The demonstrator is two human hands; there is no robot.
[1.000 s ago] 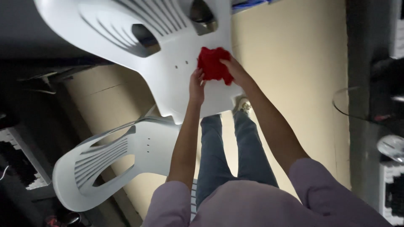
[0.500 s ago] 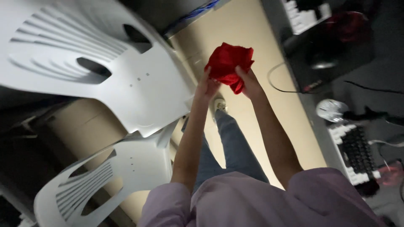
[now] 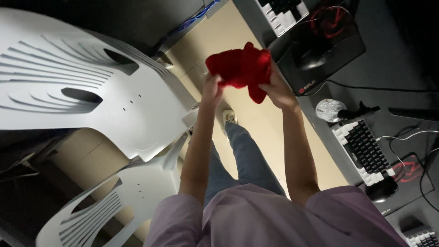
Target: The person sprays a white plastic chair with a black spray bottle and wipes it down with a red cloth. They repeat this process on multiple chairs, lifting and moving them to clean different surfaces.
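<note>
The red cloth (image 3: 241, 67) hides the fingertips of both hands, and the white chair (image 3: 77, 87) is cut off left.

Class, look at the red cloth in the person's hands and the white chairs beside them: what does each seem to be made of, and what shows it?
The red cloth, bunched between the left hand and right hand, looks like soft, matte knit or terry fabric: it folds limply and shows a ribbed texture. The white chairs look like moulded plastic, smooth with a dull sheen: one-piece curves with slots cut through the back.
</note>
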